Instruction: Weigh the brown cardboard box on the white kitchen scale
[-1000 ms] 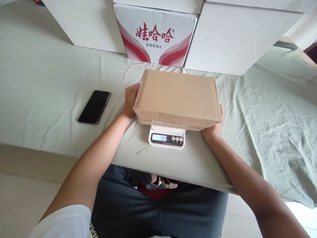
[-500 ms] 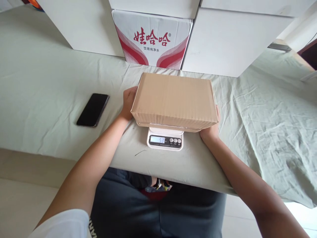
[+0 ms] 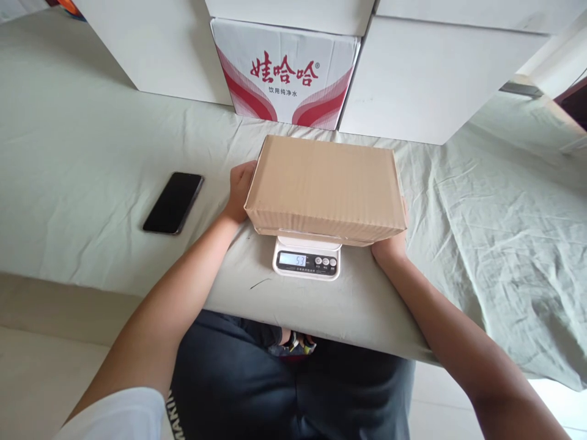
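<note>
Cardboard box [image 3: 325, 183] lies directly over the white scale [image 3: 307, 261], covering most of it, long axis running crosswise between the hands. Left hand [image 3: 239, 190] is at the end left of the scale, right hand [image 3: 389, 245] at the near corner right of it, about equally near. The two-handed grip is closed on the box, fingertips hidden; whether the scale bears any weight, I cannot tell.

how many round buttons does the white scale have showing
3, in a row right of the display on the scale: left button, nearest the display; middle button; right button, farthest from it. The cardboard box may hide others.
</note>
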{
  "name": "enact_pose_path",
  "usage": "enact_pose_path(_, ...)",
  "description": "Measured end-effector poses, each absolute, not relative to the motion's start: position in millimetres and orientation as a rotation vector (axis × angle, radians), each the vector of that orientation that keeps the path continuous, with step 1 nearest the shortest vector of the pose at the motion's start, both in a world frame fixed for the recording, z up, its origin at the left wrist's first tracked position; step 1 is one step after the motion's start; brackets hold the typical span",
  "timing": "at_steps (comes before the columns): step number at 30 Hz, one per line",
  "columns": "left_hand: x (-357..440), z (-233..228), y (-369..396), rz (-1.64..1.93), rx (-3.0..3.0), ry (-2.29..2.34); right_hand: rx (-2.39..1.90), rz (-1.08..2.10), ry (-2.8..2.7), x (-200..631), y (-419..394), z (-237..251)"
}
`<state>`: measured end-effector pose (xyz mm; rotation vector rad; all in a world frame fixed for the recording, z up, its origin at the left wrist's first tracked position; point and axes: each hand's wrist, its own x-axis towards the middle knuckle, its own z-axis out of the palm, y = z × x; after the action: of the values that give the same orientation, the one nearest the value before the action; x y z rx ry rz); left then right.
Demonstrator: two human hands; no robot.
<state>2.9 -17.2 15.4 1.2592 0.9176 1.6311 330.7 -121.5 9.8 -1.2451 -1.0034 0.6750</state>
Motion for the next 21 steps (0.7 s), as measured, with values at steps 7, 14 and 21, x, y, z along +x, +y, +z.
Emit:
enact_pose_path(7, 2, 14, -17, 1.642, 1.242, 0.902, -1.168, 0.76, -0.94, 330, -123, 10)
enact_pose_path(14, 4, 19, -21, 1.665, 1.135, 0.964, -1.196, 0.792, -0.884, 325, -126, 17)
enact_pose_path(21, 8, 28, -25, 1.653, 1.142, 1.044, -1.159, 0.779, -0.846, 322, -127, 24)
